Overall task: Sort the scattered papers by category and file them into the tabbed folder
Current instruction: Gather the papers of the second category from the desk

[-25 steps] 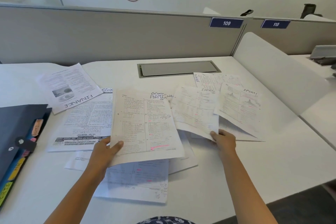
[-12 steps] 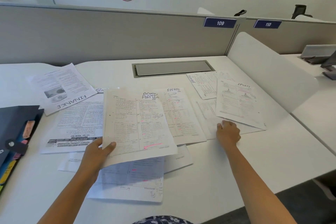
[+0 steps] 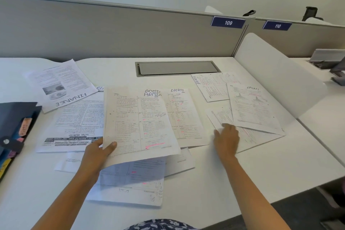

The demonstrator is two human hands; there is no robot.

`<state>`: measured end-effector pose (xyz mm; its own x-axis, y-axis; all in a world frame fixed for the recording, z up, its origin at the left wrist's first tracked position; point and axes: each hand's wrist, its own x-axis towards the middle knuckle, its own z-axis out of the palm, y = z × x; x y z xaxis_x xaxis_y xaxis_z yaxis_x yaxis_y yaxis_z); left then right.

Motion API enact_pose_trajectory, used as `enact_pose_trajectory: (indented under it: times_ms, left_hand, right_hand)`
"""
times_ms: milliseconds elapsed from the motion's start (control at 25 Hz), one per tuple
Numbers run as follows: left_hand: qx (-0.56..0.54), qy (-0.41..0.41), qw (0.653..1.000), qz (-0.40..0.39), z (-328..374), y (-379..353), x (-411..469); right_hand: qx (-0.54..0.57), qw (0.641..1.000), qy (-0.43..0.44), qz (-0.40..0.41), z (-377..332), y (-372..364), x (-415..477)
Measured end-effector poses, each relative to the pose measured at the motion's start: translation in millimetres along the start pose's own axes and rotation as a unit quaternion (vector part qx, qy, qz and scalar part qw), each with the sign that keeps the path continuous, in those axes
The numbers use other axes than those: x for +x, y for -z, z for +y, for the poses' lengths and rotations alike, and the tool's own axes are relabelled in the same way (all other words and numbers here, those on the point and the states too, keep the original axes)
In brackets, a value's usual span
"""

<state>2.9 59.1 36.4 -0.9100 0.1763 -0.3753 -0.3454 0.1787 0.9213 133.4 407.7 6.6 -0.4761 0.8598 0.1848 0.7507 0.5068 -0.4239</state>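
white sheet (image 3: 138, 123), long axis pointing away, pinched in left hand (image 3: 97, 152); right hand (image 3: 226, 140) seemingly flat on papers (image 3: 250, 136).

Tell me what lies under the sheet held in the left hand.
Under the held sheet, gripped by the left hand, an ADMIN-headed page peeks out at the top and a pink-marked page lies shadowed below. Their middles are covered.

Matt white desk (image 3: 205, 183) carries thin printed paper sheets (image 3: 140, 127). Behind them, a smooth grey metal-looking hatch (image 3: 177, 68); left of them, a dark matt folder (image 3: 11, 117).
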Motion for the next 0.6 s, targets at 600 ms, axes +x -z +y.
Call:
enact_pose_trajectory:
  times_ms: [600]
  left_hand:
    - [-0.120,0.045,0.989,0.075,-9.4,65.1,6.7]
  right_hand:
    - [0.340,0.899,-0.262,-0.086,-55.3,15.1,17.8]
